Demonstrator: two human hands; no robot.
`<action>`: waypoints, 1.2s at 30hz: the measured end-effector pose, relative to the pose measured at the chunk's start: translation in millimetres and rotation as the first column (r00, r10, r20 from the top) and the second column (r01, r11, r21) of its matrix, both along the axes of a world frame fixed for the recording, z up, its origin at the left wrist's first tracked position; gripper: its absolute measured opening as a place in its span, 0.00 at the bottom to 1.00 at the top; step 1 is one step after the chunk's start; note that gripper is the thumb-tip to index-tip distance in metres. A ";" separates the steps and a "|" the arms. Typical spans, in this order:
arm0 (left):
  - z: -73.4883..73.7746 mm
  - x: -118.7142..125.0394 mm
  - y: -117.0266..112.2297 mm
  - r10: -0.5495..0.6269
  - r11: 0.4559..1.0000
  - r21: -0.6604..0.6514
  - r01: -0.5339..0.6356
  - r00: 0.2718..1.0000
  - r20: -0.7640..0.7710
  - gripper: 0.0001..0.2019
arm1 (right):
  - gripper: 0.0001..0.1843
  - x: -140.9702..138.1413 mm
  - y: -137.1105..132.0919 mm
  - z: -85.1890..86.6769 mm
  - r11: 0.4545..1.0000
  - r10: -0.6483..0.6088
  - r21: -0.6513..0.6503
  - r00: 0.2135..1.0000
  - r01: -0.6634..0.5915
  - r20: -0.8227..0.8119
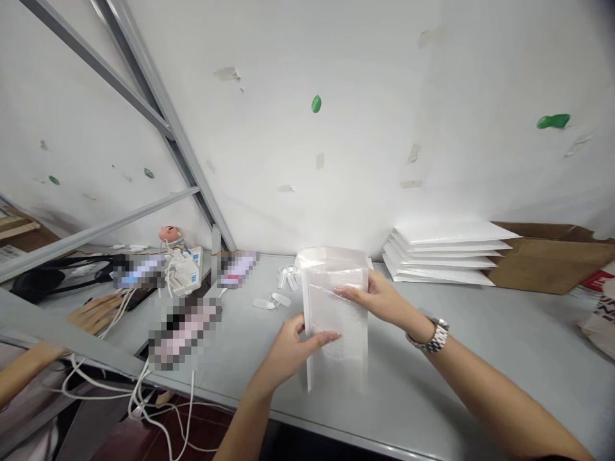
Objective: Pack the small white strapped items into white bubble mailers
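A white bubble mailer (pixel 339 320) stands upright above the grey table (pixel 480 333), held between both hands. My left hand (pixel 288 349) grips its left edge, thumb across the front. My right hand (pixel 377 296), with a metal watch on the wrist, holds the upper right edge, fingers lying over the front near the open flap. What is inside the mailer cannot be seen.
A stack of white mailers (pixel 442 253) lies at the back right beside a cardboard box (pixel 542 259). Small clear packets (pixel 283 282) lie behind the mailer. A white power strip (pixel 185 269) with cables sits at left. Another person's arm (pixel 22 371) shows at far left.
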State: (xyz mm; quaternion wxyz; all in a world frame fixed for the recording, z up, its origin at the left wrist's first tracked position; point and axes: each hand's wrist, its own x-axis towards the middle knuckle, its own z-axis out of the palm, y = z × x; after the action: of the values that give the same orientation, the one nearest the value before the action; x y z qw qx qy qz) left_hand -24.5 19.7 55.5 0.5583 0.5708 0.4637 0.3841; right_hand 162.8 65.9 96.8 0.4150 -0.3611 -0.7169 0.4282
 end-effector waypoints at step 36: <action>-38.7 -30.8 6.0 0.264 0.956 0.133 -0.261 0.965 0.000 0.23 | 0.09 120.1 -36.0 79.2 -0.441 -0.713 0.664 0.214 0.604 -0.667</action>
State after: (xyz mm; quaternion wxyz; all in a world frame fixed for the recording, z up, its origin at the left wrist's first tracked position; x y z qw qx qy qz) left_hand -55.3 25.7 16.8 0.4593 0.5433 0.5139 0.4794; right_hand 282.9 29.9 176.0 0.6594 -0.4207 -0.4173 -0.4626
